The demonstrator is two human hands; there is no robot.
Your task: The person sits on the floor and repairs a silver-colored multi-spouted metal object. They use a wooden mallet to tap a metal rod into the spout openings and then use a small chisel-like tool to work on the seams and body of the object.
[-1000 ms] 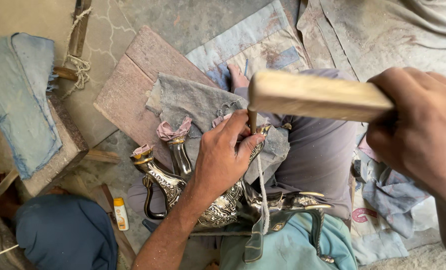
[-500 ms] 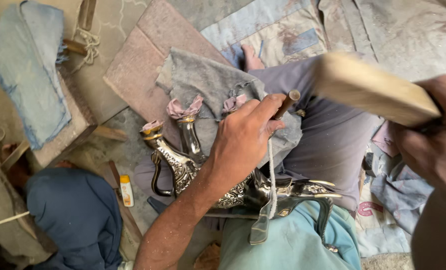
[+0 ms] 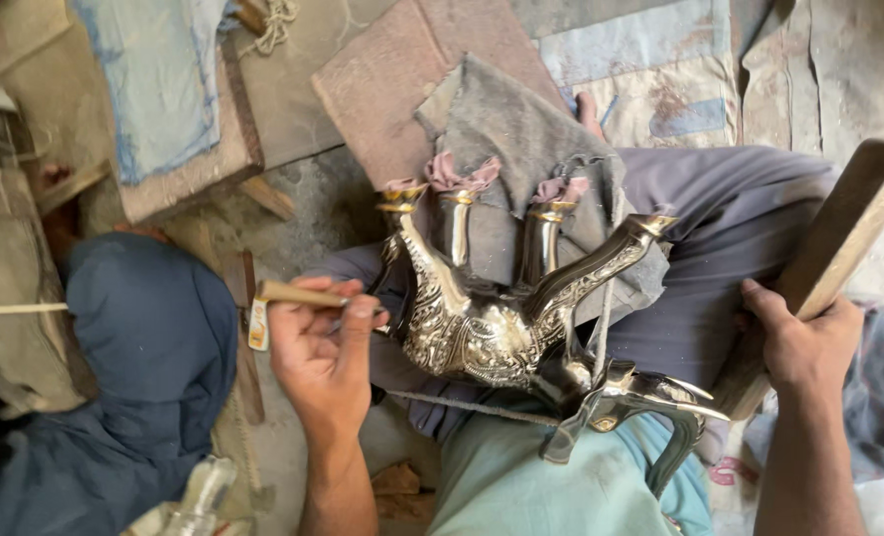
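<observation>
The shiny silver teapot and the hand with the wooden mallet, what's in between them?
In the head view, between the ornate silver teapot and the right hand gripping the wooden mallet lies the person's purple-trousered leg.

A small tube (image 3: 258,326) with a white and yellow label lies on the floor just left of the left hand (image 3: 325,357). A clear plastic bottle (image 3: 200,493) lies at the bottom edge; its label is too blurred to make out.
</observation>
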